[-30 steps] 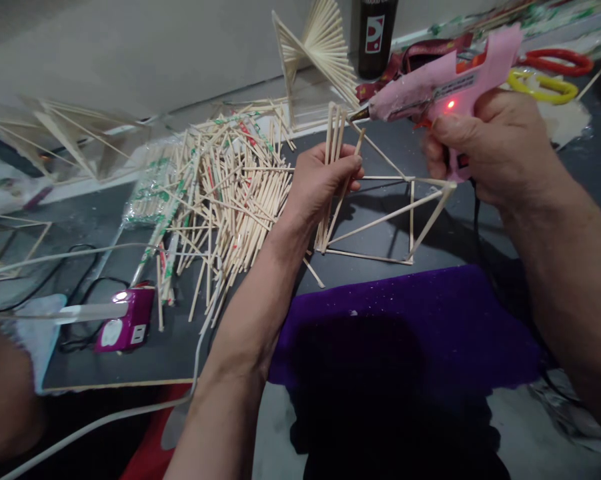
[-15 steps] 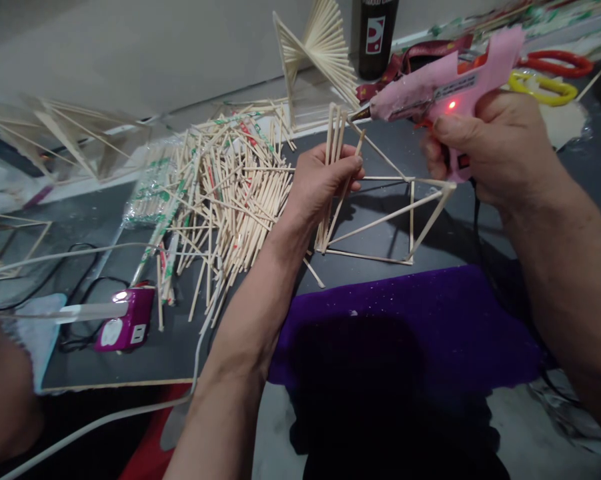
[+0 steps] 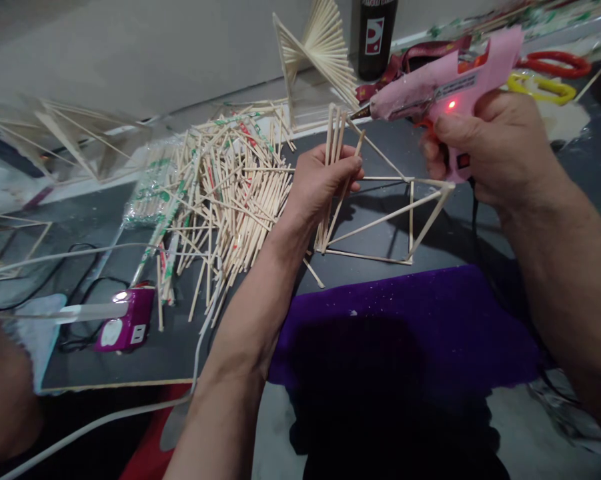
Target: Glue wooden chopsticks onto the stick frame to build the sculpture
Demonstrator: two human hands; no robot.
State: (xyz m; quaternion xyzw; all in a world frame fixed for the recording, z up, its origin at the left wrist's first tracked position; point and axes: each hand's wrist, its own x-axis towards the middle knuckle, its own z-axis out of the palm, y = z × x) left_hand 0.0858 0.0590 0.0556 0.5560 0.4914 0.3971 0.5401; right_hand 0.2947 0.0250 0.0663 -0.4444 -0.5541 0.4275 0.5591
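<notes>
My left hand [image 3: 325, 177] is closed around several upright wooden sticks [image 3: 336, 133], one of them leaning out to the right between thumb and fingers. These stand at the left end of an open stick frame [image 3: 411, 220] on the dark table. In my right hand [image 3: 500, 143] is a pink hot glue gun [image 3: 445, 83] with its red light lit. Its nozzle points left, at or very close to the upper end of the sticks; whether it touches them I cannot tell. The right index finger is around the trigger.
A heap of loose sticks [image 3: 250, 213] and plastic wrappers lies left of my hand. Behind stand a twisted stick model [image 3: 320, 53] and a dark bottle [image 3: 377, 40]. Scissors [image 3: 545, 87] lie behind the glue gun. A magenta power adapter [image 3: 127, 323] with cords sits at left; purple cloth [image 3: 410, 300] lines the front.
</notes>
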